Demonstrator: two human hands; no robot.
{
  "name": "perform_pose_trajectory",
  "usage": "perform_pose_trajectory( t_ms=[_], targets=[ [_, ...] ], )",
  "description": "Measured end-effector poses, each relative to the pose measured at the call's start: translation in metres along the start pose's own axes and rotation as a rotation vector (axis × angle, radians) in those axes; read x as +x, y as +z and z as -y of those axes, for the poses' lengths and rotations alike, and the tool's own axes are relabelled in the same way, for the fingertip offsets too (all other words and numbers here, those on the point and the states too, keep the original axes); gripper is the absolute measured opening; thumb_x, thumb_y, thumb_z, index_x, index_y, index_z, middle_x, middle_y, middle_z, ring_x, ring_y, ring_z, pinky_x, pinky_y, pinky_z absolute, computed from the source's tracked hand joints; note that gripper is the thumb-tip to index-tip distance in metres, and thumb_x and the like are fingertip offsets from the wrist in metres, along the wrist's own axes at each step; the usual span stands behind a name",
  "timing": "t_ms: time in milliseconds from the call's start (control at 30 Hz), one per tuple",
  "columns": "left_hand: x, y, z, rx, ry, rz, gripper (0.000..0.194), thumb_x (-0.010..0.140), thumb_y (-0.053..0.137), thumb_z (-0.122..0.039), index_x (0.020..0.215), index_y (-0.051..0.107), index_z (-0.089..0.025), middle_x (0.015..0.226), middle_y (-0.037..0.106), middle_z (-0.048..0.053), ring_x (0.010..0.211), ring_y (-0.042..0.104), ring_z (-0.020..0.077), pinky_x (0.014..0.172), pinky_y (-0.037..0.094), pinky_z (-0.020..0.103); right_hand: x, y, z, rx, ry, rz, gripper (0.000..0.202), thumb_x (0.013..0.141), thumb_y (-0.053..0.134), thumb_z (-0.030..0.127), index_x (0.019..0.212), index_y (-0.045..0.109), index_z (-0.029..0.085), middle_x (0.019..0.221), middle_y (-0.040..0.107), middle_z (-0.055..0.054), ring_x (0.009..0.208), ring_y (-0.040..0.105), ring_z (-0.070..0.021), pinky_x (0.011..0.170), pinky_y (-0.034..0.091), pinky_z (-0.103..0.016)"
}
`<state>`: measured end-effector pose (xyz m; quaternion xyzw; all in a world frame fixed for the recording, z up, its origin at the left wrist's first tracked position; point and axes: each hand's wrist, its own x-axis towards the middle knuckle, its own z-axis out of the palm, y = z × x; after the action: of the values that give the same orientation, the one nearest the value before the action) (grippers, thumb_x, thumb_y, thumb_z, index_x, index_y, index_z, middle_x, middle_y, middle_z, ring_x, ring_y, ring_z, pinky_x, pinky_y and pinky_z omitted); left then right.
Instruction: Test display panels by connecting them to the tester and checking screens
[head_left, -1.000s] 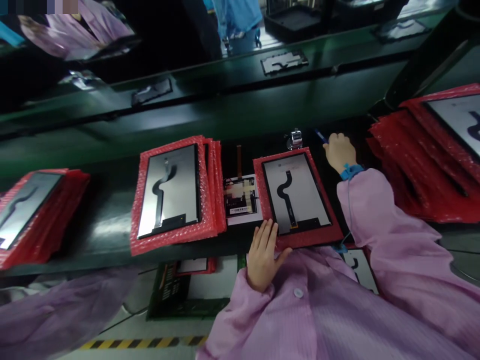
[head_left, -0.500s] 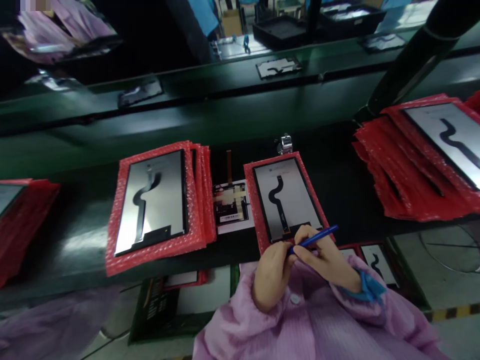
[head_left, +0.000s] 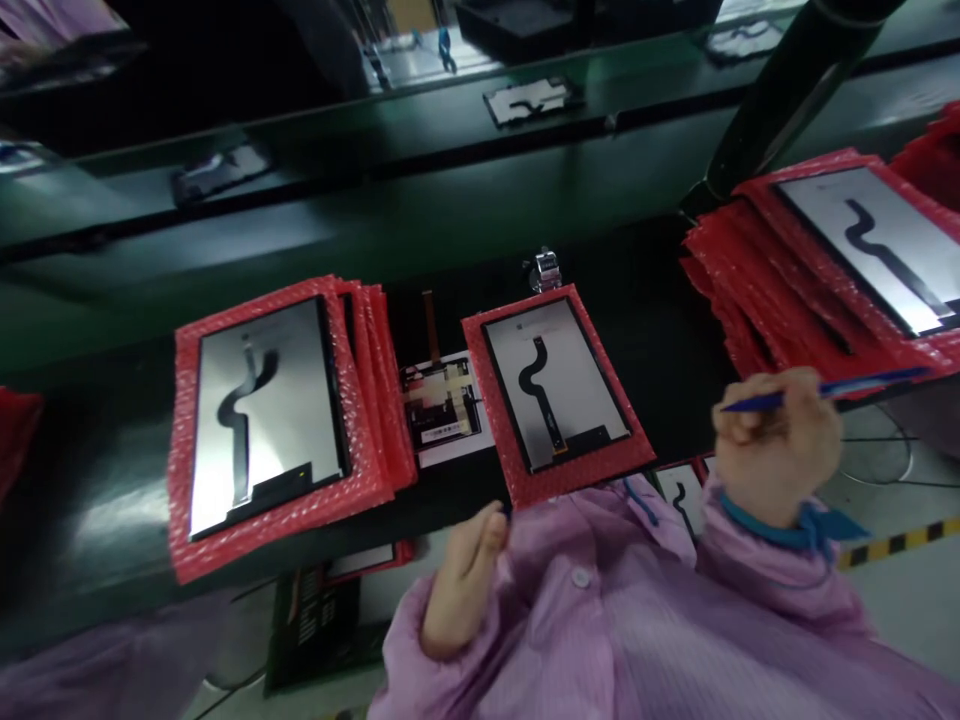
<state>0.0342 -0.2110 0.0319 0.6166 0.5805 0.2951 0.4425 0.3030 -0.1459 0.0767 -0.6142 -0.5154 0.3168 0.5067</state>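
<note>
Gripping one slim blue pen (head_left: 870, 382), the right hand (head_left: 784, 440) hangs in the air, to the right of one flat silver-grey display panel (head_left: 581, 395) with a curved black ribbon. The panel lies on a red bubble-wrap pouch (head_left: 562, 485) at the near edge of the dark green counter (head_left: 90, 500), laid out and untouched by the pen; what is finished or left on it cannot be told. The left hand (head_left: 461, 580) curls near the pouch's lower left corner, its grip unclear. Around stand one chrome tally clicker (head_left: 547, 270), one taped black circuit assembly (head_left: 442, 405), and two nearby red pouch stacks, left (head_left: 367, 400) and right (head_left: 757, 270), each topped by one panel.
</note>
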Motion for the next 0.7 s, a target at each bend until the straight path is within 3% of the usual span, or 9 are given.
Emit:
perform_pose_trajectory(
  t_ms=[67, 100, 167, 267, 400, 700],
  targets=[
    [0.006, -0.004, 0.014, 0.079, 0.032, -0.184, 0.045, 0.103, 0.035, -0.047, 0.074, 0.055, -0.019, 0.061, 0.057, 0.000, 0.053, 0.052, 0.0121, 0.050, 0.040, 0.023, 0.014, -0.001, -0.006, 0.133, -0.010, -0.113, 0.030, 0.101, 0.035, 0.049, 0.085, 0.048, 0.028, 0.061, 0.042, 0.003, 0.047, 0.039, -0.0127, 0.043, 0.032, -0.026],
    [0.012, -0.003, 0.021, 0.153, 0.104, -0.254, 0.042, 0.104, 0.035, -0.043, 0.079, 0.058, -0.018, 0.064, 0.060, 0.000, 0.055, 0.054, 0.0126, 0.052, 0.042, 0.023, 0.018, 0.004, -0.010, 0.189, 0.002, -0.097, 0.023, 0.097, 0.049, 0.046, 0.085, 0.050, 0.027, 0.064, 0.049, 0.002, 0.048, 0.044, -0.0120, 0.044, 0.035, -0.026],
    [0.025, 0.004, 0.031, 0.349, 0.309, -0.357, 0.034, 0.104, 0.036, -0.035, 0.092, 0.061, -0.017, 0.074, 0.066, 0.003, 0.064, 0.062, 0.0141, 0.060, 0.047, 0.023, 0.019, 0.023, -0.023, 0.207, 0.067, 0.068, 0.024, 0.088, 0.066, 0.045, 0.085, 0.054, 0.024, 0.070, 0.059, 0.000, 0.052, 0.053, -0.0120, 0.048, 0.041, -0.025],
    [0.043, 0.020, 0.043, 0.572, 0.519, -0.472, 0.028, 0.103, 0.037, -0.027, 0.095, 0.061, -0.015, 0.074, 0.067, 0.005, 0.065, 0.064, 0.0159, 0.064, 0.047, 0.025, 0.012, 0.054, -0.046, 0.131, 0.119, 0.241, 0.033, 0.086, 0.065, 0.052, 0.080, 0.053, 0.022, 0.067, 0.059, 0.001, 0.054, 0.053, -0.0110, 0.050, 0.041, -0.024],
    [0.049, 0.031, 0.052, 0.661, 0.547, -0.518, 0.025, 0.101, 0.041, -0.025, 0.095, 0.062, -0.014, 0.068, 0.063, 0.005, 0.061, 0.059, 0.0179, 0.061, 0.042, 0.028, 0.007, 0.069, -0.064, -0.025, 0.015, 0.323, 0.035, 0.090, 0.060, 0.048, 0.072, 0.049, 0.021, 0.062, 0.052, 0.002, 0.054, 0.047, -0.0101, 0.052, 0.035, -0.024],
    [0.047, 0.034, 0.052, 0.744, 0.537, -0.565, 0.028, 0.102, 0.040, -0.027, 0.094, 0.064, -0.014, 0.066, 0.063, 0.006, 0.058, 0.058, 0.0171, 0.060, 0.040, 0.029, 0.008, 0.066, -0.061, -0.120, -0.098, 0.440, 0.030, 0.092, 0.054, 0.041, 0.071, 0.048, 0.021, 0.063, 0.045, 0.003, 0.054, 0.042, -0.0098, 0.053, 0.031, -0.025]
  ],
)
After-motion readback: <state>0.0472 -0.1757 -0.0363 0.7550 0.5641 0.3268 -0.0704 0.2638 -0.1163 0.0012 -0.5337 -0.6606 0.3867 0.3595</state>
